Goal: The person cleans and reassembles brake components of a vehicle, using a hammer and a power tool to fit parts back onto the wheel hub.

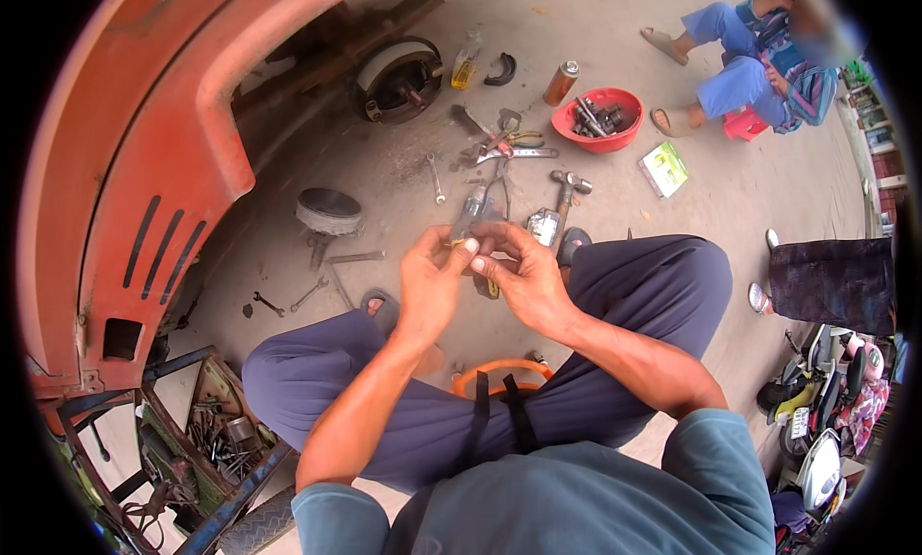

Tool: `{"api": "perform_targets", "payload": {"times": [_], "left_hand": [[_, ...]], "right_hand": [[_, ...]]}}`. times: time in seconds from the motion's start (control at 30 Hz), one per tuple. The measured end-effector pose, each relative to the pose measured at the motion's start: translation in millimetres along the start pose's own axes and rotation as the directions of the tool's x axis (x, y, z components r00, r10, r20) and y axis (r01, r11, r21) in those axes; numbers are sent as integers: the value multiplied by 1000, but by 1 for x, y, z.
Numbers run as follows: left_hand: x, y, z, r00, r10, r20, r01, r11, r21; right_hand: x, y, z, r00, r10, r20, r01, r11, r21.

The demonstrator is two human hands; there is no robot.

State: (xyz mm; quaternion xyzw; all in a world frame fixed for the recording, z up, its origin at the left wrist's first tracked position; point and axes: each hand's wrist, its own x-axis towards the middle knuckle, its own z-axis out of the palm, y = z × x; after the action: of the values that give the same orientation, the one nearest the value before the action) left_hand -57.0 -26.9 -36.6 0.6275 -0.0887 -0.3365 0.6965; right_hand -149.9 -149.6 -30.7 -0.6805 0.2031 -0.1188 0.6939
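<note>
My left hand (429, 275) and my right hand (526, 277) meet in front of my knees, thumbs and fingertips pinched together. Between them is something small that my fingers mostly hide. Just beyond the left fingertips appears a clear, greyish, tube-like item (473, 205); whether it is held or lies on the ground I cannot tell. Past the hands, pliers (498, 182) with spread handles lie on the ground. To their right rest a ball-peen hammer (567, 192) and a crumpled silvery packet (544, 226).
An orange-red vehicle body (144, 161) fills the left, with an exposed wheel drum (396, 83). Wrenches (436, 179) lie about. Beyond stand a red bowl (615, 142) of metal parts, a can (561, 82) and a bottle (466, 61). A seated person (768, 60) is at far right.
</note>
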Motion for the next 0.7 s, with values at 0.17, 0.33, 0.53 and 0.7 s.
{"api": "perform_targets", "payload": {"times": [0.17, 0.33, 0.53, 0.7], "left_hand": [[-24, -4, -12, 999, 36, 2, -36, 983, 179], [-36, -8, -5, 989, 55, 138, -76, 986, 150], [-82, -21, -10, 972, -98, 216, 52, 977, 208], [-78, -2, 6, 969, 142, 204, -213, 897, 389]], "right_hand": [[-6, -16, -3, 998, -31, 62, 57, 871, -488], [-32, 0, -15, 967, 167, 192, -166, 986, -20], [-82, 27, -13, 960, 236, 148, -215, 966, -143], [-84, 7, -23, 964, 254, 76, -251, 967, -46]]}}
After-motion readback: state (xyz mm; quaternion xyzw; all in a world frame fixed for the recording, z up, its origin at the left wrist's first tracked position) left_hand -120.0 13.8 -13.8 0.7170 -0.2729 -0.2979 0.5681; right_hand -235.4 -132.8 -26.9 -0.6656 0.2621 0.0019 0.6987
